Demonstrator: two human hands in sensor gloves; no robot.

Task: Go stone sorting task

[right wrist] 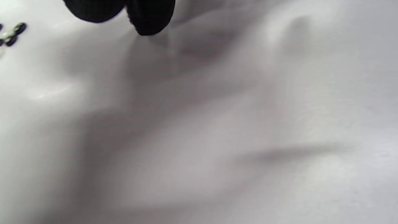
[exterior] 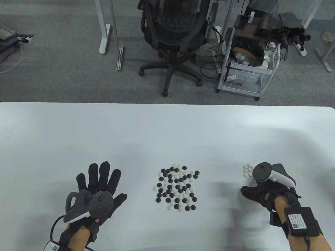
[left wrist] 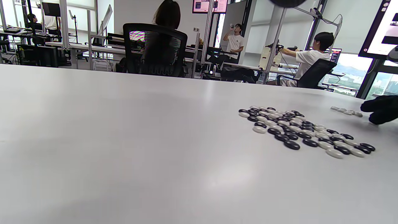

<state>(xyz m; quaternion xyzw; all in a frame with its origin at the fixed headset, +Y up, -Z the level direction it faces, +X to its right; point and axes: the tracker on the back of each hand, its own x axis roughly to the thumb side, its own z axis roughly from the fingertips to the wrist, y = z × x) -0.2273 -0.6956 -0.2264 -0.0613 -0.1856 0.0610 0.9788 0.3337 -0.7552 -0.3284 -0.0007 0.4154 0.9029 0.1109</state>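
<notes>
Stones of both colours lie in a loose mixed patch [exterior: 178, 188] on the white table [exterior: 167, 125], close to its near edge and about midway between the left and right edges. Black and white pieces are jumbled together there, most touching or just beside a neighbour, all flat on the surface. In the left wrist view the same patch [left wrist: 303, 130] shows low and wide, right of centre.

Toward the right edge, well apart from the mixed patch, sits a small cluster of white stones [exterior: 247, 170], packed tightly together. The right hand [exterior: 264, 193] is just beside this cluster, on its near side, with the tracker [exterior: 271, 174] on its back covering most of the glove. Its fingers are hidden under the tracker from above, and the right wrist view shows only two dark fingertips [right wrist: 150, 15] at the top edge above bare table, so I cannot tell whether they are curled or holding a stone.

The left hand [exterior: 100, 188] lies toward the left, near the table's near edge, well apart from the mixed patch. Its fingers [exterior: 104, 174] are straight and spread, pointing at the far edge, and hold nothing. A grey tracker [exterior: 90, 205] is strapped across its back.

Beyond the far edge stand an office chair [exterior: 174, 34] and a white wire cart [exterior: 248, 60].
</notes>
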